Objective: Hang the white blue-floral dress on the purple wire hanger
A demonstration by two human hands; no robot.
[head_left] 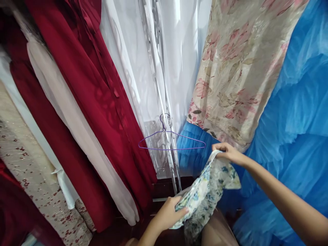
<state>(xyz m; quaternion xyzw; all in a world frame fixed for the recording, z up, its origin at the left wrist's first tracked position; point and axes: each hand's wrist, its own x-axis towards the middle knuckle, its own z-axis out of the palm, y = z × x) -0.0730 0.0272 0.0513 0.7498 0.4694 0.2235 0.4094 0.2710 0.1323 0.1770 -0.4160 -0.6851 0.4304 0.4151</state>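
A pale garment with a blue and green floral print [202, 188] is stretched between my two hands, low in the view. My left hand [170, 213] is closed around its lower left edge, thumb on top of the cloth. At its upper corner, my right hand [228, 153] pinches the fabric between thumb and fingers. A greyish, crumpled part of the cloth hangs below, near my legs. Just beyond my hands, a thin purple wire hanger [171, 149] hangs by its hook on a white metal stand [160, 78], with no clothing on it.
Long red dresses [102, 112], a sheer pale pink one and a beige sequined one hang at the left. White cloth [179, 51] hangs behind the stand. At the right are a beige floral dress [235, 75] and blue tulle skirts [302, 112]. The floor is dark.
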